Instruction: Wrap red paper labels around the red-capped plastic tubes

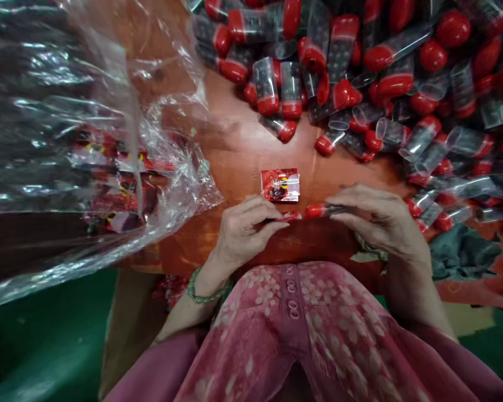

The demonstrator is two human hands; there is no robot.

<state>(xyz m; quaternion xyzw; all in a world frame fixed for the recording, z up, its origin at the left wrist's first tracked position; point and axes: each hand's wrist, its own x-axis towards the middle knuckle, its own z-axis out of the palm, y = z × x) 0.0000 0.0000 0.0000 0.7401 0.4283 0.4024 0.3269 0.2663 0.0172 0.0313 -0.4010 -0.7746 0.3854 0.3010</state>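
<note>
My left hand point(251, 226) pinches a small red printed piece point(291, 215), probably a label sleeve, between thumb and fingers. Opposite it, my right hand point(373, 215) grips a small clear tube with a red cap point(316, 211), its red end pointing left at the red piece. A narrow gap separates the two. Just beyond my left fingers, a flat stack of red printed labels point(280, 185) with a cartoon figure lies on the table. My right fingers hide much of the tube.
Many red-capped clear tubes with dark balls point(341, 47) are heaped at the back and right. At left lies a large clear plastic bag point(171, 184) with red printed packs inside. A dark crumpled cloth point(465, 251) rests at the right on the brown table point(230, 134).
</note>
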